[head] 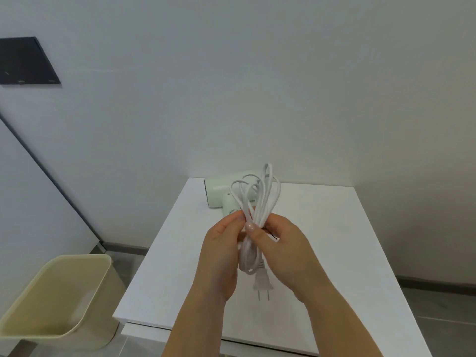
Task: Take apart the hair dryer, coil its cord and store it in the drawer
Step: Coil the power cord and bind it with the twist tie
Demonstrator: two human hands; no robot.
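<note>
While both hands work close above the white square table [334, 240], the left hand [221, 251] and right hand [280, 248] pinch the looped white rubber cord [257, 197] at its middle, its two-pin plug [262, 280] dangling. Coiling seems nearly done; next, the bundle likely needs securing. Beyond, the pale green plastic hair dryer [219, 191] lies on the table.

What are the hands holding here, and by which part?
Both the left hand and the right hand grip the coiled white cord around its middle; its loops stick up above, and the plug hangs below.

White walls [231, 73], grey tiled floor [443, 318].
</note>
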